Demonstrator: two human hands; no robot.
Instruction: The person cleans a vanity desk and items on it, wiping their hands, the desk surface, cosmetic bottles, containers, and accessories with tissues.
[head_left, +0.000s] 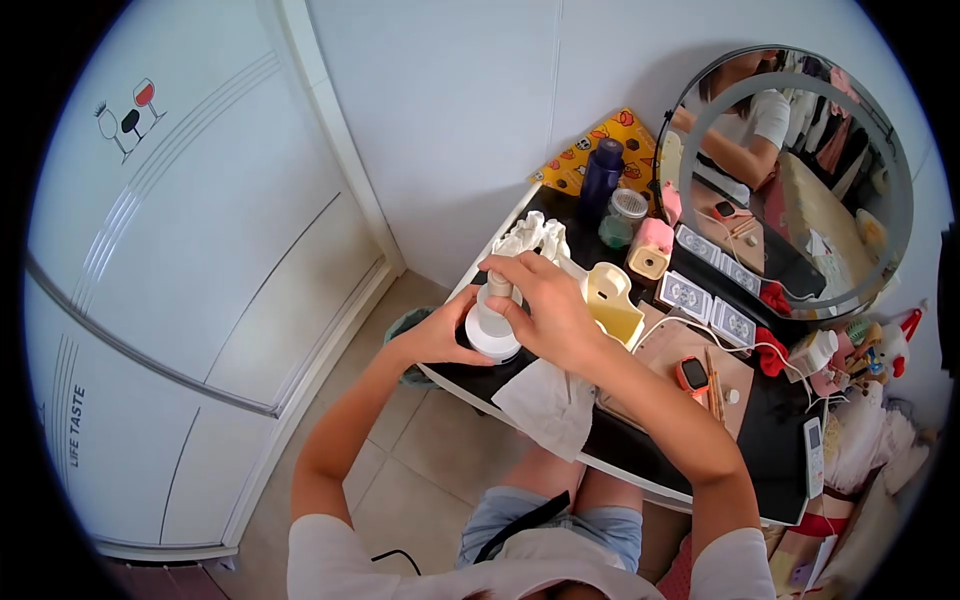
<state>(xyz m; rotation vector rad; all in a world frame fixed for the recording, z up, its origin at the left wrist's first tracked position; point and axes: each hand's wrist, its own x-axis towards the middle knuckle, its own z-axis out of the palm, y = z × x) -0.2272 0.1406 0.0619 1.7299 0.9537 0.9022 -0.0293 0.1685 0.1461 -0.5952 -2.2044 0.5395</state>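
On the table's left corner stands a white round container (492,342) with a narrower, paler top part. My left hand (440,328) curls around its lower side, thumb along the front. From above, my right hand (550,305) grips the small top piece (498,284) with its fingers closed around it. Whether that piece is a pump or a cap I cannot tell. Under my right hand, a white tissue (550,408) hangs over the table's front edge. Crumpled white cloth (532,235) lies behind the container, and a pale yellow holder (612,302) stands to the right.
A round mirror (893,190) leans at the back right. Before it lie card packs (688,294), a white cable, an orange-red watch (691,375) and pencils (713,385). Behind stand a dark blue bottle (599,182), a green-bottomed jar (621,222) and a pink sharpener (651,250).
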